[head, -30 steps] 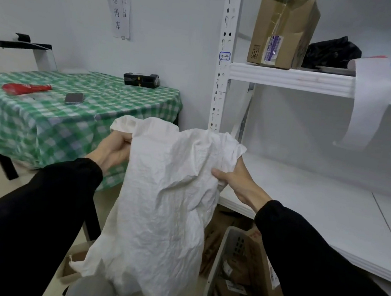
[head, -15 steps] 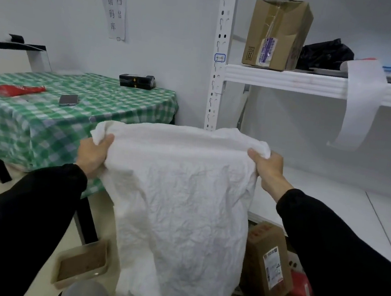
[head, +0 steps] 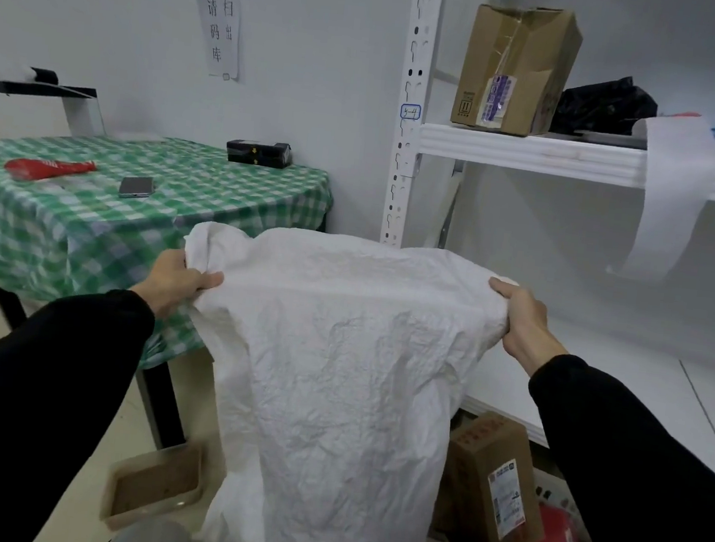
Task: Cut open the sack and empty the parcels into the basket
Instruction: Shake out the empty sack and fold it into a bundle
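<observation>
In the centre of the frame the person holds up a crumpled white sack (head: 335,379) by its two upper corners. The left hand (head: 178,280) has its fingers curled round a bunch of the fabric at the centre left, and the right hand (head: 518,318) grips the opposite corner at the centre right, thumb on top. The sack's top edge runs level between the hands, and its long axis hangs straight down, the lower end passing out of the bottom of the frame. It looks slack and flat, but whether anything is inside cannot be seen, nor which end is the mouth. Just beside its lower right side lies a heap of parcels: a brown parcel (head: 488,479) with a printed label leans tilted, with a red parcel (head: 559,539) behind it. The basket's walls cannot be made out around them. At the lower left a shallow beige tray (head: 152,485) sits on the floor with a brown layer inside. On the upper shelf (head: 513,152) at the upper right stand a dented cardboard box (head: 514,66) and a black bag (head: 602,104).
</observation>
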Tool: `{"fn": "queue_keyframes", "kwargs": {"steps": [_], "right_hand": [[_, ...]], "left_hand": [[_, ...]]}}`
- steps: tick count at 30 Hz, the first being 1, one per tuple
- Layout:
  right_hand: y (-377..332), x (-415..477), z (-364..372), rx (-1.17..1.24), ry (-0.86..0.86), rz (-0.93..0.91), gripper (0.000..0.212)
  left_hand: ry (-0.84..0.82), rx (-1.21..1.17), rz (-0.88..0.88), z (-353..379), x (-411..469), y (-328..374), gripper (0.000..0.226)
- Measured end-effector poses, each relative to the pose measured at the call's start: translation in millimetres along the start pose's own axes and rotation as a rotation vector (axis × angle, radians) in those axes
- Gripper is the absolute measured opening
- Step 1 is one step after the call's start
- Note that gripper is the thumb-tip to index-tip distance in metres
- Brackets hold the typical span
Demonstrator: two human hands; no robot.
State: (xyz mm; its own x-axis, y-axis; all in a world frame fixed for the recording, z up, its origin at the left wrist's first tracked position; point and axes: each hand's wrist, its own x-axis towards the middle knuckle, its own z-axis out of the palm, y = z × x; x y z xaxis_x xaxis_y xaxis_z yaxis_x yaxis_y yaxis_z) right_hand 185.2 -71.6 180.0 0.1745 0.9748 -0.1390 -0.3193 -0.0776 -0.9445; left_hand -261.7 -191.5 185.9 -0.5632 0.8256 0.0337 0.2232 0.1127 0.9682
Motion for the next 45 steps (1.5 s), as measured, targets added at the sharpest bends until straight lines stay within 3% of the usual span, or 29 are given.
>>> {"fn": "queue_keyframes", "kwargs": {"steps": [3,6,9,13,17,19,25,30,33,36,39,42,45], "right_hand": [[6,-2,-4,-0.052,0.015,-0.053,0.028],[6,1,-11,-0.136,0.012,-0.161,0.024],[-1,3,-5,-0.157,-0.044,-0.196,0.031],[-11,-1,12,0.042,-0.227,-0.048,0.05],[-19,-11,16,0.196,-0.301,-0.005,0.022],[-19,-11,14,0.232,-0.313,0.002,0.015],[-9,-16,19,0.28,-0.356,0.068,0.024],[-4,-16,33,0.206,-0.348,0.086,0.028],[-2,-12,37,0.027,-0.275,-0.002,0.015],[-3,0,20,-0.205,0.021,-0.188,0.006],[0,5,6,-0.396,0.2,-0.373,0.013],[5,3,12,-0.465,0.219,-0.455,0.02],[-1,1,12,-0.469,0.198,-0.378,0.041]], "left_hand": [[0.103,-0.058,0.06,-8,-1,-7,0.048],[0.02,-0.194,0.083,-17,1,-2,0.084],[-0.058,-0.274,0.0,-17,2,9,0.057],[-0.154,-0.389,-0.042,-10,-4,26,0.043],[-0.24,-0.514,-0.053,-11,-15,40,0.025],[-0.301,-0.545,-0.05,-15,-19,45,0.024],[-0.393,-0.598,-0.078,-1,-22,52,0.027],[-0.414,-0.507,-0.081,28,-28,55,0.035],[-0.289,-0.41,-0.058,42,-26,49,0.031],[0.113,-0.277,0.026,31,-20,29,0.02],[0.359,0.017,0.047,13,-13,-4,0.042],[0.348,0.074,-0.018,10,-6,-18,0.061],[0.169,-0.174,-0.089,15,-9,-2,0.041]]}}
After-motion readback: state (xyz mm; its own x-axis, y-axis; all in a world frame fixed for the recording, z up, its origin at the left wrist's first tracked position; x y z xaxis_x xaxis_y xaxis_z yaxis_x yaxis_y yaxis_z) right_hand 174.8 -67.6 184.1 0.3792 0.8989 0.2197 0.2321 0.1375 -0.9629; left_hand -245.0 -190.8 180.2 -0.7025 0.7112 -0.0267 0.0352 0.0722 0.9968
